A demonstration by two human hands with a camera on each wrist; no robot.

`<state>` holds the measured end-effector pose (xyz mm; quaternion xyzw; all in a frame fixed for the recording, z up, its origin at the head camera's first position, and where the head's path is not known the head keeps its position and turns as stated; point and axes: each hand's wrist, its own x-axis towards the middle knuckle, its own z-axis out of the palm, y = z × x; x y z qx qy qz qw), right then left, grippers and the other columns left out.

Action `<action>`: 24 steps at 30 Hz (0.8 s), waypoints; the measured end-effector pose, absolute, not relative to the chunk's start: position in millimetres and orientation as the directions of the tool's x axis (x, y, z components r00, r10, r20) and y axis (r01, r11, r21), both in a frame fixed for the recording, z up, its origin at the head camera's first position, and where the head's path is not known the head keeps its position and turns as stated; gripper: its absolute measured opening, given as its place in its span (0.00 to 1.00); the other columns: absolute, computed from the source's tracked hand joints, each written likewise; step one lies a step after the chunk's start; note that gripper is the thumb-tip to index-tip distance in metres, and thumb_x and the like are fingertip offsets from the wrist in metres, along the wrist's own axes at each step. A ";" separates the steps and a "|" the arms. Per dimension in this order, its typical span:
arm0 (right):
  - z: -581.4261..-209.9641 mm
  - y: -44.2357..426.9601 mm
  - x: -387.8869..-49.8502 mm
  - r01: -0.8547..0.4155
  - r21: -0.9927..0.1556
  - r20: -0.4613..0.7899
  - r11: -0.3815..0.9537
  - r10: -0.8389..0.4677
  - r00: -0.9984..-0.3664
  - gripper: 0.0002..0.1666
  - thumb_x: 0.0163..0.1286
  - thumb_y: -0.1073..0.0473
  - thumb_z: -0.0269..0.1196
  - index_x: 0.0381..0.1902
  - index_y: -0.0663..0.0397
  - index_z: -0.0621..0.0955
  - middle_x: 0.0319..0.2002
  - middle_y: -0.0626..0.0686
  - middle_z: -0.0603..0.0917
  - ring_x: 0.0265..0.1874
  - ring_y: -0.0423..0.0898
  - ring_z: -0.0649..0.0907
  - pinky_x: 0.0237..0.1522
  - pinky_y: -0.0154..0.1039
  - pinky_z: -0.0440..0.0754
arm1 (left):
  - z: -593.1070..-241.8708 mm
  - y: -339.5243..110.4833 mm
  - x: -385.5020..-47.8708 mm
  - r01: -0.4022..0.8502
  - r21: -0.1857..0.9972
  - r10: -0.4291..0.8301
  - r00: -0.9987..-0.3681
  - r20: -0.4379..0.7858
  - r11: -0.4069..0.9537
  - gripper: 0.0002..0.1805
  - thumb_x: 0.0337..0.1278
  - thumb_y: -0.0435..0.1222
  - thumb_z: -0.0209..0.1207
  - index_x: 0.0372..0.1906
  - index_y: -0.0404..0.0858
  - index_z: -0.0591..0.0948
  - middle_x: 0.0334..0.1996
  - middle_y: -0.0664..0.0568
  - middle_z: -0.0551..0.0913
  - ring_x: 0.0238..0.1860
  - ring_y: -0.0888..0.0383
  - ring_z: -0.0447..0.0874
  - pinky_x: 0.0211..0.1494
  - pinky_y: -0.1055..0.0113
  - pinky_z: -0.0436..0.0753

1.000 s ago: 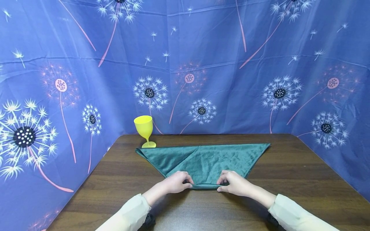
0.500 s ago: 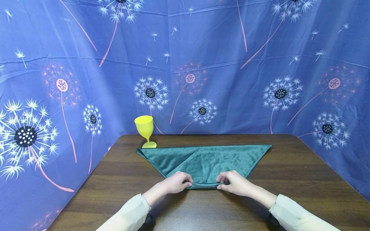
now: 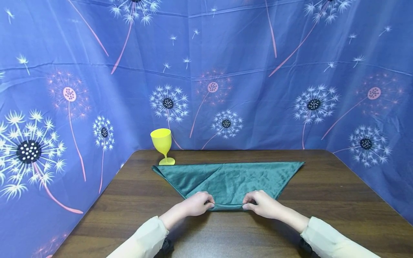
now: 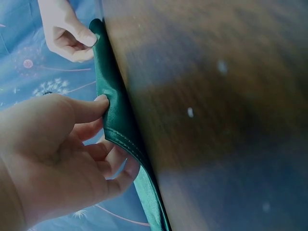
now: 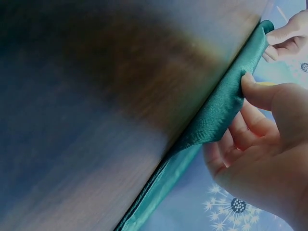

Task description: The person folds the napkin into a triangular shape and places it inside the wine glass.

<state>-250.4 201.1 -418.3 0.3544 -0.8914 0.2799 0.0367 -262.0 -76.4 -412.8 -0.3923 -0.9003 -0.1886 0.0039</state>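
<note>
A dark green satiny cloth [image 3: 226, 179] lies on the table, its long straight edge at the back and its sides narrowing toward the front. The front edge is folded over into a narrow band. At the left end of that band my left hand [image 3: 196, 204] pinches the fold between thumb and fingers; my right hand [image 3: 262, 205] pinches its right end. In the left wrist view the thumb of the left hand [image 4: 67, 149] presses on the rolled cloth [image 4: 115, 106], with a stitched hem showing. The right wrist view has the right hand [image 5: 269, 139] gripping the fold [image 5: 224, 106] likewise.
A yellow goblet [image 3: 161, 141] stands upright at the back left, its base close to the cloth's left corner. The brown wooden table [image 3: 329, 200] extends on both sides of the cloth. A blue dandelion-print curtain [image 3: 251, 71] hangs behind and around it.
The folded band at the front looks slightly wider than a second ago. My right fingers have shifted a little on the fold; the left hand has barely moved. The goblet stays put.
</note>
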 end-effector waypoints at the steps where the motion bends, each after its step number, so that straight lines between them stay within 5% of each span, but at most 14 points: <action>1: -418.1 201.2 -250.4 -0.653 -0.474 0.264 0.590 -0.612 -0.745 0.02 0.63 0.61 0.63 0.31 0.52 0.82 0.27 0.41 0.83 0.29 0.31 0.78 0.31 0.32 0.77 | -413.5 -76.5 -262.3 0.705 0.342 0.704 -0.694 0.152 0.621 0.06 0.60 0.32 0.57 0.30 0.38 0.82 0.29 0.55 0.83 0.35 0.64 0.79 0.42 0.72 0.77; 11: -417.1 201.5 -251.0 -0.652 -0.477 0.250 0.589 -0.621 -0.743 0.05 0.64 0.62 0.61 0.31 0.54 0.83 0.28 0.43 0.85 0.29 0.32 0.80 0.31 0.31 0.79 | -416.7 -78.0 -265.4 0.653 0.437 0.672 -0.728 0.135 0.619 0.02 0.60 0.32 0.57 0.34 0.37 0.78 0.30 0.52 0.85 0.34 0.65 0.81 0.39 0.74 0.78; 16: -416.9 201.7 -250.6 -0.662 -0.478 0.256 0.577 -0.629 -0.734 0.05 0.64 0.62 0.61 0.32 0.55 0.84 0.29 0.44 0.85 0.30 0.32 0.81 0.31 0.31 0.79 | -415.6 -78.4 -264.9 0.641 0.461 0.662 -0.736 0.141 0.614 0.02 0.59 0.31 0.58 0.31 0.39 0.76 0.26 0.54 0.82 0.28 0.69 0.74 0.34 0.75 0.74; 24: -416.2 201.2 -249.6 -0.668 -0.447 0.262 0.595 -0.627 -0.734 0.07 0.64 0.64 0.60 0.35 0.57 0.84 0.31 0.46 0.82 0.30 0.35 0.79 0.32 0.31 0.79 | -413.6 -78.8 -264.9 0.658 0.427 0.670 -0.727 0.147 0.620 0.04 0.58 0.31 0.58 0.29 0.40 0.77 0.25 0.57 0.79 0.28 0.70 0.72 0.35 0.75 0.74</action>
